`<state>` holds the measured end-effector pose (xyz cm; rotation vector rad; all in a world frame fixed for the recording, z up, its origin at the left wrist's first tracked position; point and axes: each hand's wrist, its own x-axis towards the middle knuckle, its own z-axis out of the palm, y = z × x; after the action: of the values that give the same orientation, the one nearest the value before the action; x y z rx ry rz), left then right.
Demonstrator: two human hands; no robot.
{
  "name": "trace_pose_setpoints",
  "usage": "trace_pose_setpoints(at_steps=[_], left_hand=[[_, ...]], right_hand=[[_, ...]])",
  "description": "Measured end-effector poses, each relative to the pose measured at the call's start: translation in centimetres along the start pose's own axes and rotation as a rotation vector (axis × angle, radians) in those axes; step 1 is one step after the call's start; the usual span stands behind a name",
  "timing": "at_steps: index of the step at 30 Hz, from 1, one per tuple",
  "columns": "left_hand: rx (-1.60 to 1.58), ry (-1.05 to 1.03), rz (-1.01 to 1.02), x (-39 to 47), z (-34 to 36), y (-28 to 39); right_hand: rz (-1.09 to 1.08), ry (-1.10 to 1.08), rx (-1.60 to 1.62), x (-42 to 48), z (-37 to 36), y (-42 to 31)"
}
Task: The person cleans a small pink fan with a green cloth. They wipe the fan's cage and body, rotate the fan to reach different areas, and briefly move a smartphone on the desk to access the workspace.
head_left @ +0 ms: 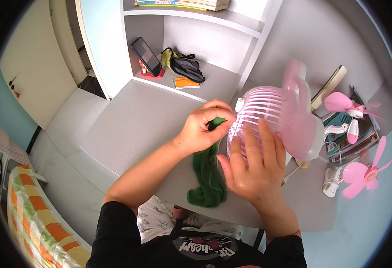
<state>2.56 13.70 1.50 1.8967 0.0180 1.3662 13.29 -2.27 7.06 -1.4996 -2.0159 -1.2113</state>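
Note:
A pink and white electric fan [300,134] with a slatted pink guard [261,100] lies tilted on the grey desk in front of me. My left hand [204,125] pinches the guard's near-left edge between thumb and fingertips, just below a white knob [239,105]. Over the guard's side spreads my right hand [256,167], its fingers on the slats and its thumb towards the front edge. A green cloth [209,182] trails down the desk beneath my left hand and shows through the loop of its fingers. Whether that hand grips the cloth too, I cannot tell.
Pink fan blades [367,177] and a second pink-bladed set [353,109] are at the right, near a white clip [331,181] and stacked books [353,144]. The shelf holds a phone [147,57], a dark pouch [184,67] and an orange booklet [186,82].

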Motion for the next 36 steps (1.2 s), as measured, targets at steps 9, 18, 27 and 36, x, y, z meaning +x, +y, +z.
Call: trace_pose_setpoints(at_steps=[9, 18, 27, 36], left_hand=[[-0.268, 0.059, -0.226, -0.2, 0.3, -0.8], [-0.078, 0.036, -0.106, -0.1, 0.0, -0.8], [-0.426, 0.148, -0.296, -0.1, 0.8, -0.7], [-0.070, -0.003, -0.184, 0.0, -0.2, -0.1]], right_hand=[[0.020, 0.061, 0.017, 0.3, 0.2, 0.2], [0.027, 0.097, 0.004, 0.2, 0.6, 0.1], [-0.011, -0.033, 0.001, 0.0, -0.1, 0.0], [-0.047, -0.053, -0.026, 0.2, -0.2, -0.1]])
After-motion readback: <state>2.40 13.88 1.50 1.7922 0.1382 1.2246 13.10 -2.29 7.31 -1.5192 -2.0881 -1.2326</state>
